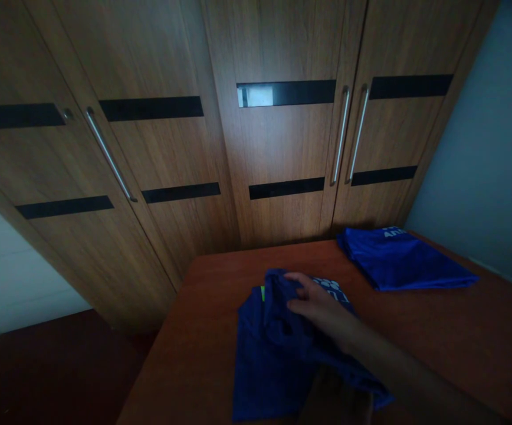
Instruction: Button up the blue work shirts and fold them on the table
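our right hand [320, 304], fingers nearly closed, pinches a fold of blue cloth [262, 366] on the table [185, 348]; we cannot tell the grip of our left hand [338, 398], dark by the near edge.

Wardrobe [278, 141] at far side, behind desk [194, 330]. Wall [495, 153] to right of wardrobe. On desk: near garment [265, 366] around middle; far garment [406, 265] at far right, apart from it, close to wardrobe. Right hand [313, 298] on far part of near garment; left hand [338, 398] at its near part. Floor [52, 372] left of desk.
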`<state>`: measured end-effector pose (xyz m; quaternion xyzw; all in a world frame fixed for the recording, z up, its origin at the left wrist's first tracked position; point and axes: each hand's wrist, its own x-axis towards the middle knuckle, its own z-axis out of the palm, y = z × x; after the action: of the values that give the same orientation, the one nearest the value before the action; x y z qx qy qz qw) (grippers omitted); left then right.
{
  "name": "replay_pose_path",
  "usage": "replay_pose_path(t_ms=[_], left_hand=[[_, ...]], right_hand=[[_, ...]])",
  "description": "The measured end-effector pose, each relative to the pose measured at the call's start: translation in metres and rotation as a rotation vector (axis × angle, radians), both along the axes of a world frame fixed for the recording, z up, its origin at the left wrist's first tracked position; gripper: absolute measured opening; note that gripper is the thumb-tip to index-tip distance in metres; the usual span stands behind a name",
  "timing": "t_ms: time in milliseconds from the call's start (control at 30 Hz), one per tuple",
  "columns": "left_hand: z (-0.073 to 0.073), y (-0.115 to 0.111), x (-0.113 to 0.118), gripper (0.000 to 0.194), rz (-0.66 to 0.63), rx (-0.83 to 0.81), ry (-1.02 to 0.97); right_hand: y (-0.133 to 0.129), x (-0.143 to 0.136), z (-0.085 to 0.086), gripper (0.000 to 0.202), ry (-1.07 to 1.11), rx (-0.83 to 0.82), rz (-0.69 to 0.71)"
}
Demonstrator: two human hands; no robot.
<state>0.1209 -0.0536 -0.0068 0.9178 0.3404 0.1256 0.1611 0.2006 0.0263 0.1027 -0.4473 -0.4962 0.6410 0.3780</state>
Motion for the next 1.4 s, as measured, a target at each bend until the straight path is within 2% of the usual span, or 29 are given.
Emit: replay_pose_path(t_ms=[133,200,300,400,467,500,567,633,700,833,900,967,1033,1100,1200,1300,1400], left_hand=[[0.004,0.014,-0.046,0.056,0.086,-0.009,0.028],[0.012,0.015,-0.074,0.055,0.190,-0.043,0.002],[0.026,0.019,-0.104,0.029,0.377,-0.150,-0.217],[0.031,0.040,-0.118,0.028,0.657,-0.209,-0.520],[0.031,0.063,-0.118,0.033,0.767,-0.257,-0.667],[0.031,0.075,-0.117,0.039,0.775,-0.297,-0.713],[0.032,0.096,-0.111,0.045,0.706,-0.386,-0.757],[0.035,0.110,-0.104,0.045,0.617,-0.413,-0.745],[0.037,0.119,-0.097,0.047,0.578,-0.363,-0.697],[0.039,0.128,-0.082,0.054,0.622,-0.316,-0.661],[0.038,0.129,-0.076,0.058,0.652,-0.415,-0.771],[0.037,0.128,-0.072,0.059,0.618,-0.632,-0.948],[0.036,0.124,-0.071,0.052,0.559,-0.887,-1.096],[0.035,0.121,-0.073,0.042,0.561,-1.050,-1.176],[0.037,0.115,-0.073,0.035,0.613,-1.149,-1.219],[0.039,0.108,-0.069,0.039,0.573,-1.245,-1.159],[0.038,0.102,-0.061,0.045,0.564,-1.236,-1.099]], right_hand=[[0.000,0.006,-0.004,0.049,0.021,-0.043,0.059],[0.002,0.006,-0.006,0.046,0.050,-0.061,0.067],[0.006,0.002,-0.015,0.046,0.055,-0.046,0.035],[0.003,-0.005,-0.035,0.051,-0.061,0.044,0.031],[-0.004,-0.009,-0.049,0.053,-0.191,0.173,0.095],[-0.009,-0.011,-0.055,0.053,-0.254,0.243,0.156],[-0.018,-0.010,-0.062,0.048,-0.347,0.354,0.267],[-0.023,-0.003,-0.063,0.041,-0.389,0.416,0.282],[-0.022,0.011,-0.061,0.034,-0.410,0.462,0.177],[-0.009,0.050,-0.060,0.029,-0.489,0.520,-0.117],[-0.005,0.068,-0.065,0.028,-0.552,0.524,-0.238],[-0.005,0.082,-0.073,0.028,-0.602,0.523,-0.306],[-0.008,0.090,-0.081,0.029,-0.623,0.530,-0.338],[-0.011,0.094,-0.087,0.031,-0.624,0.536,-0.342],[-0.012,0.095,-0.093,0.036,-0.666,0.556,-0.324],[-0.010,0.094,-0.096,0.039,-0.760,0.596,-0.280],[-0.007,0.092,-0.097,0.040,-0.821,0.629,-0.254]])
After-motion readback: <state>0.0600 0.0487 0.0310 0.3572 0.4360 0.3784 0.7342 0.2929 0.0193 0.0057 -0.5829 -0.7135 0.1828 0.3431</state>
